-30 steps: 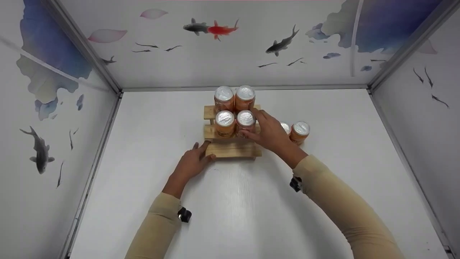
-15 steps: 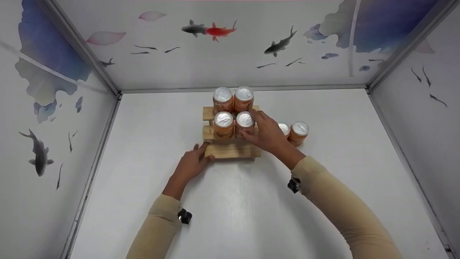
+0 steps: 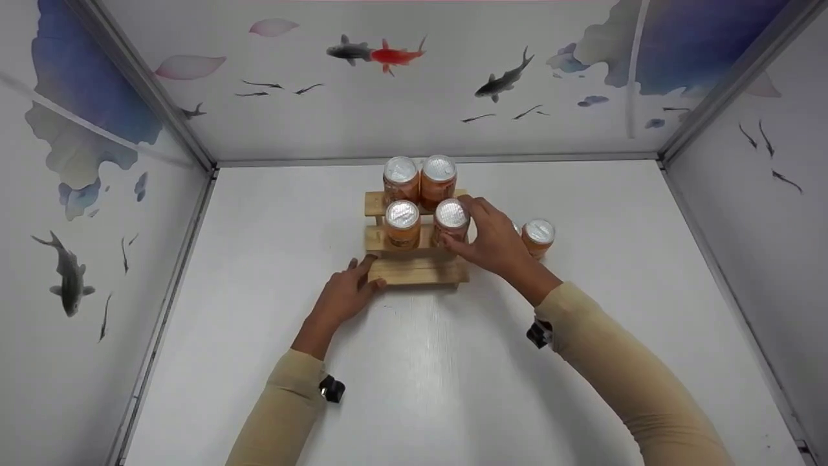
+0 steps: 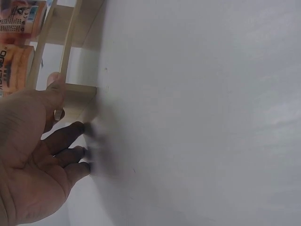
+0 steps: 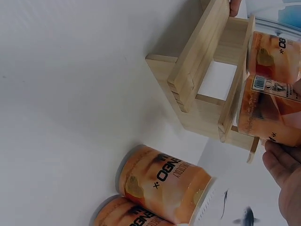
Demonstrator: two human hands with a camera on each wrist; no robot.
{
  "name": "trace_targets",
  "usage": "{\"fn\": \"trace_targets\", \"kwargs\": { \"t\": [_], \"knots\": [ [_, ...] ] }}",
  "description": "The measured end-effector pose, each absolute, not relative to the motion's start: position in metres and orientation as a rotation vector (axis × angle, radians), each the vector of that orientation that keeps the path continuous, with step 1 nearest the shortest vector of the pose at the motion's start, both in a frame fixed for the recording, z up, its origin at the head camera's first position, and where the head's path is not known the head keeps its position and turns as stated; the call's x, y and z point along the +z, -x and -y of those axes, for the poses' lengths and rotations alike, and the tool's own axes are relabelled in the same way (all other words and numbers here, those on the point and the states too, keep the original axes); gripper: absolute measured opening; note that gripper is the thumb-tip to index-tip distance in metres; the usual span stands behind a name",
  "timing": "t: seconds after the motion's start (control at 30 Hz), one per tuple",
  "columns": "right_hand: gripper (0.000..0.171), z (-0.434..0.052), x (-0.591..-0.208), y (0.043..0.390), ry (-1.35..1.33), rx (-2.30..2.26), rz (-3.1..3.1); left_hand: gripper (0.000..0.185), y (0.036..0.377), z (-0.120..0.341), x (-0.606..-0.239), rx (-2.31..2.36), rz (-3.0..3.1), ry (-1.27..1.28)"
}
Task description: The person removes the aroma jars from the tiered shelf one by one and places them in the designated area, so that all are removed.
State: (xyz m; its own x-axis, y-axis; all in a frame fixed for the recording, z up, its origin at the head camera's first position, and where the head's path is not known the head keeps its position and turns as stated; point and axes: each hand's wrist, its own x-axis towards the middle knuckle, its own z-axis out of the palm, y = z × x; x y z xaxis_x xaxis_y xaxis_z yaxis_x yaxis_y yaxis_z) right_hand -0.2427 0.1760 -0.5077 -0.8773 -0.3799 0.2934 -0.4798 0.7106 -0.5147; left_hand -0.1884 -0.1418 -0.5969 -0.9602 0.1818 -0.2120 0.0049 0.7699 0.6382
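Right hand (image 3: 495, 243) grips the orange can (image 3: 451, 221), now lifted off its neighbour toward three o'clock; left hand (image 3: 346, 292), fingers relaxed, steadies the wooden stepped rack (image 3: 417, 270).

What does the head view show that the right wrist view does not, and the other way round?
Only the head view shows the left hand on the rack's lowest step, the silver can tops and the fish walls. Only the right wrist view shows the can labels and the rack's side. Both show the rack, the right hand gripping a can, and cans standing on the table.
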Motion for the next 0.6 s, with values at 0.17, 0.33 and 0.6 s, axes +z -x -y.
{"fn": "trace_targets", "kwargs": {
  "t": [0.17, 0.33, 0.6],
  "knots": [
    [0.078, -0.183, -0.504, 0.243, -0.676, 0.883, 2.734, 0.075, 0.189, 0.141, -0.596, 0.979, -2.694, -0.123],
    [0.077, -0.19, -0.501, 0.242, -0.673, 0.864, 2.708, 0.074, 0.188, 0.141, -0.596, 0.978, -2.69, -0.123],
    [0.073, -0.203, -0.497, 0.242, -0.63, 0.847, 2.694, 0.075, 0.186, 0.141, -0.593, 0.986, -2.691, -0.124]
  ]
}}
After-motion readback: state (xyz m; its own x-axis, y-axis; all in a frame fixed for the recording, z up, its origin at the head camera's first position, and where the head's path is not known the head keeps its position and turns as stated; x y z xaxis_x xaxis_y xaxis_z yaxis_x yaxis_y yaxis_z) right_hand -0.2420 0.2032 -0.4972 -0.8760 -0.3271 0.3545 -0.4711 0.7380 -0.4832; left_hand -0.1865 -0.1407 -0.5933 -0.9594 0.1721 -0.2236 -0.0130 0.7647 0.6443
